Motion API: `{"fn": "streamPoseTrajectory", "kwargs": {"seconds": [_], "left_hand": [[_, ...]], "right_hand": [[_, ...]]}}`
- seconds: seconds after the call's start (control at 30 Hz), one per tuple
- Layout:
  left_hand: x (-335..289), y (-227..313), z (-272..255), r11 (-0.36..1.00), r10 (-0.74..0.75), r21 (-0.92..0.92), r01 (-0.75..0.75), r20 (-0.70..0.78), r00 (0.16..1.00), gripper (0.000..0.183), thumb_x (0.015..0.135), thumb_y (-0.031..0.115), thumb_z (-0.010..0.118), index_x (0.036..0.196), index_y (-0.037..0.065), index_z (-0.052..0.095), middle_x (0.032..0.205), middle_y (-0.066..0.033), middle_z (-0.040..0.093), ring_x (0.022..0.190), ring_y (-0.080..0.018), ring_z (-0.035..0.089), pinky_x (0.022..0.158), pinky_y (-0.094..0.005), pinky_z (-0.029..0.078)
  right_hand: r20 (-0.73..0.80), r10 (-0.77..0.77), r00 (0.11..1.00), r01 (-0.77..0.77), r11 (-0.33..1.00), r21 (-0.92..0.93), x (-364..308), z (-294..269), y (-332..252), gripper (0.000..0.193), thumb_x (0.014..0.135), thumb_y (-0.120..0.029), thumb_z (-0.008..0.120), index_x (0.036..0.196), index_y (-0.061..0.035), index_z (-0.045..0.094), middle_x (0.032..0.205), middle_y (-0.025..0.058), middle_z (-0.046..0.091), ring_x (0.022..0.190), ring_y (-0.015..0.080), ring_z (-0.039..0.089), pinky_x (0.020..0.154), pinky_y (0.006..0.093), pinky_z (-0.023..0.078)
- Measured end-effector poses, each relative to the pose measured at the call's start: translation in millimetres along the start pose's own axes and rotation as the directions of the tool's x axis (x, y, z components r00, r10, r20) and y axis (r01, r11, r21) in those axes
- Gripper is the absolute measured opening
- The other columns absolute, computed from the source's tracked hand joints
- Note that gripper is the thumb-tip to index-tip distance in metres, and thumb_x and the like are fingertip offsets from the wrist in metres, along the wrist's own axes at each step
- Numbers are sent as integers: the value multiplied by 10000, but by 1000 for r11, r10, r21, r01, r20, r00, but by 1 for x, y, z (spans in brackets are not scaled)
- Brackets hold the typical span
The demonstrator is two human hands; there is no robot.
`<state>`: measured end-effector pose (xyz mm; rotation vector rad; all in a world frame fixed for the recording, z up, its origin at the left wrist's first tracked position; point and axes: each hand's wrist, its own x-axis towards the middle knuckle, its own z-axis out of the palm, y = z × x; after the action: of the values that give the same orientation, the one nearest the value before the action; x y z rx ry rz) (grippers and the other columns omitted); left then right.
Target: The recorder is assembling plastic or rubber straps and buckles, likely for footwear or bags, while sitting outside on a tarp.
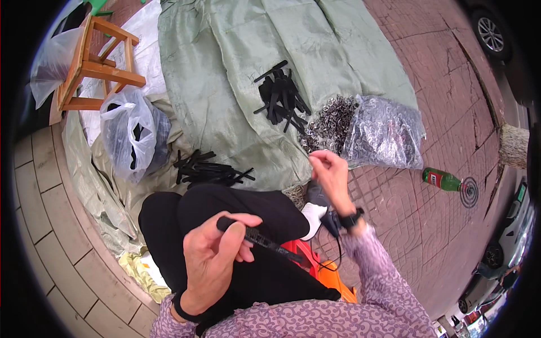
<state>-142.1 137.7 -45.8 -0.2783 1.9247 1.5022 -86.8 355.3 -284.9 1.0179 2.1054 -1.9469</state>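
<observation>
Over my lap, my left hand is closed on a black strap, a narrow strip whose rounded end sticks out above the thumb. My right hand reaches forward to the near edge of a heap of small dark metal rings. Its thumb and forefinger are pinched together; whatever lies between them is too small to make out. Beside the heap is a clear plastic bag full of similar rings. One pile of black straps lies beyond my knees, another pile of straps just past them.
A grey-green woven sheet covers the paving. At the left stand a wooden stool and a stuffed white plastic bag. A green bottle and a dark spiral coil lie at the right, near a tree trunk.
</observation>
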Motion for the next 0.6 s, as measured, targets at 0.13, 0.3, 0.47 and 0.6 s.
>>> {"fn": "streamPoseTrajectory", "kwargs": {"seconds": [0.13,0.3,0.47,0.6], "left_hand": [[-7,-2,-2,996,-37,-77,39,21,999,356,1036,215,495,1009,-65,713,762,-60,619,650,-92,603,573,-209,442],[-18,3,-21,999,-54,5,54,49,997,209,979,102,596,1057,-43,725,809,-81,677,602,-91,630,544,-185,479],[-22,3,-32,983,-88,-166,81,-30,996,204,963,78,625,1087,-62,706,723,-64,666,585,-89,626,536,-182,485],[-31,1,-33,965,-40,-259,36,-10,999,223,982,103,603,1068,-81,696,751,-69,673,610,-101,636,561,-195,496]], "right_hand": [[-168,-326,930,199,834,-515,62,-5,104,205,773,-3,700,977,-6,689,881,143,629,797,310,643,706,402,527],[-11,-397,918,311,736,-602,80,9,123,207,752,4,694,958,-9,678,912,200,603,887,403,620,769,469,492],[-127,-519,845,364,733,-575,97,-3,136,89,797,-11,660,866,26,703,737,170,650,658,301,663,610,387,516],[-198,-452,870,313,816,-485,92,-19,116,121,858,-43,626,899,29,714,752,154,683,583,225,658,535,319,509]]}}
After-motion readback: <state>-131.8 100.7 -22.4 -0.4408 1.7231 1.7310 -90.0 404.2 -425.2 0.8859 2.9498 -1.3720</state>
